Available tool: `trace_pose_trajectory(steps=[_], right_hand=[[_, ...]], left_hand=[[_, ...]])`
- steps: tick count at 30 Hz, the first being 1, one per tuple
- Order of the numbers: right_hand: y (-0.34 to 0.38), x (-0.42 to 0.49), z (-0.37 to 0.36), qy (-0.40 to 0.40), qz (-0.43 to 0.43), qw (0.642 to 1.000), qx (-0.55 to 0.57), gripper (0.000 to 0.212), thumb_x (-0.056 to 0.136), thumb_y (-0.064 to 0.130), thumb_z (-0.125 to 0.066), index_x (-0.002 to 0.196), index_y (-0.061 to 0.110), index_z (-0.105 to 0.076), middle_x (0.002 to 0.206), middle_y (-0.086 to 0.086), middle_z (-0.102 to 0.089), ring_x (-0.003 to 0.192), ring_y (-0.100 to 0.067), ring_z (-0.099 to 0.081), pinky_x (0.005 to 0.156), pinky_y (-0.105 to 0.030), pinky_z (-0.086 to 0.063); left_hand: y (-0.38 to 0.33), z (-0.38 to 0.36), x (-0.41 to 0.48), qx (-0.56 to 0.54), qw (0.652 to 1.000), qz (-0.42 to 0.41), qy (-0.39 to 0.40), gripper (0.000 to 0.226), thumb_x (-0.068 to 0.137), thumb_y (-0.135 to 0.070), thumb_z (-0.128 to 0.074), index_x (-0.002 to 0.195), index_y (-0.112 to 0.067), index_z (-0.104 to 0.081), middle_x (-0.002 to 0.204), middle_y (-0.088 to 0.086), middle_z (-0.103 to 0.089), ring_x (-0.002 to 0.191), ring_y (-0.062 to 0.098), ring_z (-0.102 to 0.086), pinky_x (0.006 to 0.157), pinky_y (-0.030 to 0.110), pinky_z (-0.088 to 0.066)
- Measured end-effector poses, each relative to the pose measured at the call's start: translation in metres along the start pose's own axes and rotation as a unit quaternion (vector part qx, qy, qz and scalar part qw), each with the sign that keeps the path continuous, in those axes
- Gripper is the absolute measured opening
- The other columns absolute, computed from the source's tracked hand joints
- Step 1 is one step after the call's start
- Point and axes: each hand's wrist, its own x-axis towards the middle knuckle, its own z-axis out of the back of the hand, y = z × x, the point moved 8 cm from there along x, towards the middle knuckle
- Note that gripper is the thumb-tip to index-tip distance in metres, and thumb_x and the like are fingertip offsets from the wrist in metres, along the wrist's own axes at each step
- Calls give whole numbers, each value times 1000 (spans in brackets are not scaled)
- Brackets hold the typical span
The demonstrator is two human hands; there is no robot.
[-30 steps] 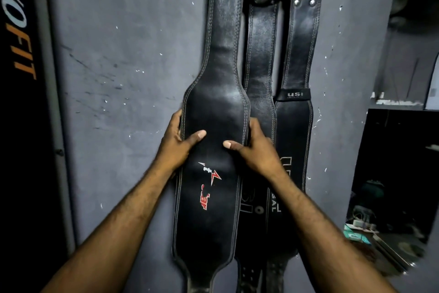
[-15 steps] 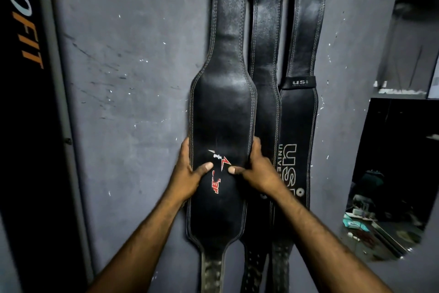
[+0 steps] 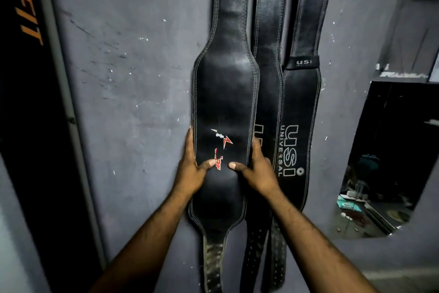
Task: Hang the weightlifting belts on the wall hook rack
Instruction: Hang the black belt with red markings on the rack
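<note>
Two hands [image 3: 228, 171] around vertical front belt [image 3: 225, 93]

"USI UNIVERSAL" runs down the right belt [image 3: 300, 112], "USI" on its loop [image 3: 302, 62]; "FIT" marks the black panel [image 3: 28, 78].

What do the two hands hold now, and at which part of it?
Both the left hand and the right hand grip the wide black leather belt with the red logo by its side edges, thumbs on its front.
</note>
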Motion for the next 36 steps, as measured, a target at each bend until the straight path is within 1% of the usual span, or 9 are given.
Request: trace_pose_trajectory(steps=[3,8,13,19,23,25,27,31,36], right_hand=[[0,-6,1,-26,8,1000,16,78,78,39,-80,139,38,-31,122,0,-70,106,-26,-68,94,-35,-53],[-16,-31,-21,18,6,999,48,82,77,18,-82,142,25,-33,113,12,-64,106,-13,-64,80,-10,-44],[-30,-44,-27,-69,-4,994,83,62,80,21,-81,133,27,-49,102,14,-69,94,-6,-65,72,7,-38],[-41,-60,-20,-113,-19,991,62,41,79,31,-82,112,23,-58,90,12,-72,80,-3,-67,72,-5,-48],[-80,-94,-29,-95,-91,991,37,29,82,18,-79,105,14,-62,83,7,-68,80,-12,-65,60,-5,-39],[-111,-119,-36,-73,-150,985,39,25,84,16,-75,105,16,-62,85,3,-68,82,-16,-63,60,-14,-37],[-145,-146,-41,-67,-193,978,50,16,87,16,-70,98,22,-60,88,-2,-69,84,-24,-66,67,-22,-46],[-220,-227,-75,7,-283,956,81,14,87,14,-67,83,24,-60,89,-6,-69,85,-28,-66,87,-46,-58],[-288,-361,-145,153,-385,902,119,7,79,16,-70,85,15,-66,83,-9,-70,76,-27,-67,73,-36,-57]], left_hand=[[3,3,-7,-19,999,23,-15,101,83,-15,-77,158,-32,-12,163,-5,-29,147,17,-35,121,42,-33],[40,-10,-41,-26,997,69,38,101,85,-10,-75,159,-27,-8,165,-2,-25,149,15,-31,122,41,-30],[50,-9,-56,-5,992,122,-38,87,86,-20,-74,155,-32,-23,153,-3,-47,134,18,-52,111,36,-46],[64,-13,-79,0,977,209,-50,56,80,-35,-80,128,-20,-54,123,3,-70,111,24,-67,91,30,-54],[85,-27,-125,23,956,291,5,38,82,-29,-79,106,-9,-57,105,13,-65,102,29,-63,80,29,-45],[100,-29,-161,13,938,346,16,47,86,-31,-75,120,-5,-56,113,12,-61,109,29,-60,90,32,-46],[114,-33,-205,-33,914,402,29,56,86,-36,-74,129,-7,-54,121,13,-63,109,32,-64,96,40,-52],[126,-51,-321,-177,834,519,59,7,100,-19,-58,95,-15,-62,94,8,-64,77,20,-65,61,28,-56],[146,-59,-488,-184,751,634,12,6,99,-15,-57,97,-17,-63,89,5,-65,78,22,-64,67,34,-54]])
